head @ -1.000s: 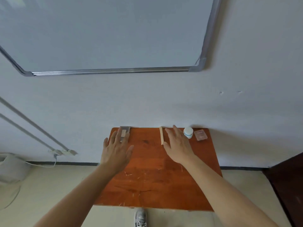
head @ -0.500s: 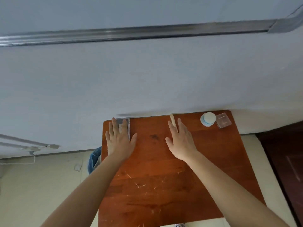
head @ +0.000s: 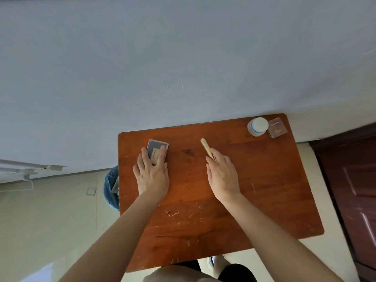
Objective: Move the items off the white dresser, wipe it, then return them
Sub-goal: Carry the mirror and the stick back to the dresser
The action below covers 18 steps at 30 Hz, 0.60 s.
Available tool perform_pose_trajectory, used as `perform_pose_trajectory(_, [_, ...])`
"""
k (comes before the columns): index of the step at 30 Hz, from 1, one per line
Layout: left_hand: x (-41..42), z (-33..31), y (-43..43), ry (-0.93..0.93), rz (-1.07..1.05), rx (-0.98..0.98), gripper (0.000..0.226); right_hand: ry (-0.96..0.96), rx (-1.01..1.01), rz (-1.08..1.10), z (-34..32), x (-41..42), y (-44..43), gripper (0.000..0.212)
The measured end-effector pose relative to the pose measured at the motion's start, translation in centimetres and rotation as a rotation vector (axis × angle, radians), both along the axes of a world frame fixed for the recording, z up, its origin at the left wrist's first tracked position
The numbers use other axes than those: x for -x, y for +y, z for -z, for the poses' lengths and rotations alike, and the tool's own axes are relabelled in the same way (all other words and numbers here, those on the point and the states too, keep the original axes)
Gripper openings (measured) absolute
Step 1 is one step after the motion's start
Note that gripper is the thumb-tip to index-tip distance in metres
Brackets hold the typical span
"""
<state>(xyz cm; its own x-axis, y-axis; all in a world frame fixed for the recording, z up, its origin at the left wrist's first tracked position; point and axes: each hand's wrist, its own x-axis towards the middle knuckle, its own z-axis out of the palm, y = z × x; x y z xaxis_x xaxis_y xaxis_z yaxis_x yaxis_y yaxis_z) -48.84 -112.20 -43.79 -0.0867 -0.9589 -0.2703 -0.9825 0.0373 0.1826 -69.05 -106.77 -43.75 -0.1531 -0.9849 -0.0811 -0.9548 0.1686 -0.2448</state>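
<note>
A table [head: 264,190] with a flat, glossy red-brown wooden top stands against a pale, matt wall [head: 183,58]; the near half of the wood carries short, light scratches and a dark smudge shows towards the far edge.

The left hand [head: 151,176] lies palm down on the far left part of the top; its outer fingers run along both long sides of a small, thin, grey rectangular case [head: 157,148] with a pale label, which lies flat on the wood a little clear of the wall; whether the hand pinches the case or only rests on it cannot be told.

The right hand [head: 222,176] lies palm down near the middle; its fingers are straight and close together, flat over the near end of a slim, pale wooden stick [head: 206,147], which shows in the slit between two of them; its rounded far end points at the wall; no finger curls round it.

In the far right corner stands a round white jar [head: 258,126] with a blue band; just beside it, on its right, lies a clear, square plastic box [head: 277,128].

A dark, panelled door [head: 356,180] fills the right edge; something blue and crumpled [head: 111,186] sits by the table's left side.
</note>
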Motion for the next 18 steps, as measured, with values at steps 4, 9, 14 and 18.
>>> perform_pose_trajectory(4, [0.2, -0.6, 1.5, -0.011, 0.027, 0.022, 0.052, -0.115, -0.038, 0.040, -0.8, 0.4, 0.9, 0.031])
perform_pose_trajectory(9, [0.8, -3.0, 4.5, -0.023, 0.068, 0.027, 0.053, -0.109, -0.205, -0.015, -3.9, 1.6, 2.8, 0.060])
perform_pose_trajectory(14, [3.1, -8.8, 6.1, 0.014, 0.141, 0.197, 0.054, -0.135, -0.107, 0.009, -9.6, 4.7, 4.2, 0.074])
perform_pose_trajectory(18, [6.4, -14.6, 4.6, 0.124, 0.246, 0.428, 0.049, -0.172, 0.049, 0.062, -14.7, 8.8, 4.1, 0.061])
